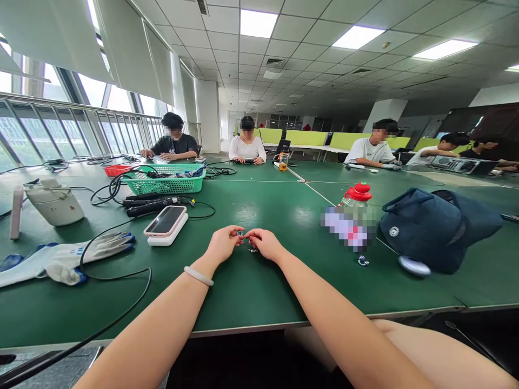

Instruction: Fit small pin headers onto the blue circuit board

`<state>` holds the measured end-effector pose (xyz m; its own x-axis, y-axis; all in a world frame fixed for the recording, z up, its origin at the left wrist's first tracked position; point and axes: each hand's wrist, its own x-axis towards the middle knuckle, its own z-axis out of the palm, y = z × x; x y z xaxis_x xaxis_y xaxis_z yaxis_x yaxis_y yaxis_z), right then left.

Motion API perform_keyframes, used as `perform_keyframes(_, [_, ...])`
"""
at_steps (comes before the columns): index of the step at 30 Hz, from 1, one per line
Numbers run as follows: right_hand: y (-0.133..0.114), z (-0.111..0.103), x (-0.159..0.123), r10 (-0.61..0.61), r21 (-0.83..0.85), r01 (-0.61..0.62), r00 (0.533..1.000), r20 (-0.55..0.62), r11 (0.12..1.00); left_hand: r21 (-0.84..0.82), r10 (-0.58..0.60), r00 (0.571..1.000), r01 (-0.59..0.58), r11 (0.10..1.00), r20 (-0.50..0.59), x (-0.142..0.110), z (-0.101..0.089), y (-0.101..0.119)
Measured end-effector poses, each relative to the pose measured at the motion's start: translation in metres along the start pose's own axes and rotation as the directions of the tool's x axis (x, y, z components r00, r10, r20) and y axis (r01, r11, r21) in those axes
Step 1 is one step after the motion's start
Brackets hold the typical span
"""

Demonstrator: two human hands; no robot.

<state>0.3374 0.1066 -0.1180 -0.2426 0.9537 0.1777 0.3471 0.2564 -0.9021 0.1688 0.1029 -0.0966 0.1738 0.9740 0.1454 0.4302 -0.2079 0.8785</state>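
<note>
My left hand (223, 243) pinches a small bluish part with shiny edges (239, 234) between thumb and fingertips, just above the green table (243, 292). The part is too small to name. Close against it from the right, the fingers of my right hand (265, 244) are drawn together in a pinch, and whatever they hold is hidden. A second tiny dark and silvery piece (253, 249) shows right under my right fingers; whether it lies on the table or is touched cannot be made out. A pale bangle (198, 276) circles my left wrist.
Left of my hands are a phone (166, 220) on a white box, work gloves (68, 258), black cables and a green basket (162, 185). To the right stand a red-capped bottle (359, 197) and a navy bag (430, 227). Several people sit across the table.
</note>
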Motion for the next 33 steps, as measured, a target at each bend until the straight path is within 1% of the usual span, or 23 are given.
perform_keyframes(5, [0.005,0.001,0.001,0.044,0.218,-0.047,0.999,0.022,0.975,0.017,0.006,1.000,-0.006,1.000,0.024,0.003,0.000,-0.006])
perform_keyframes(12, [0.005,-0.004,0.001,0.022,0.341,-0.008,0.999,-0.037,0.940,0.069,0.033,0.998,-0.037,0.997,0.060,0.002,0.000,-0.003])
perform_keyframes(16, [0.004,-0.007,0.001,0.064,0.399,-0.050,0.998,-0.022,0.916,0.173,0.063,0.995,-0.076,0.982,0.078,-0.002,-0.003,0.003])
perform_keyframes(19, [0.006,-0.006,0.002,0.073,0.404,-0.058,0.997,-0.021,0.913,0.220,0.101,0.992,-0.117,0.968,0.080,-0.003,-0.005,0.005])
perform_keyframes(23, [0.011,-0.004,0.004,0.049,0.391,-0.035,0.998,-0.028,0.920,0.196,0.135,0.987,-0.151,0.969,0.090,-0.002,-0.004,0.002])
perform_keyframes(28, [0.012,-0.004,0.003,0.022,0.354,-0.012,0.999,-0.024,0.935,0.188,0.132,0.986,-0.150,0.971,0.105,0.001,-0.003,-0.002])
perform_keyframes(33, [0.008,-0.004,0.001,-0.004,0.266,0.013,0.999,-0.034,0.964,0.218,0.137,0.983,-0.162,0.962,0.126,-0.001,-0.003,0.001])
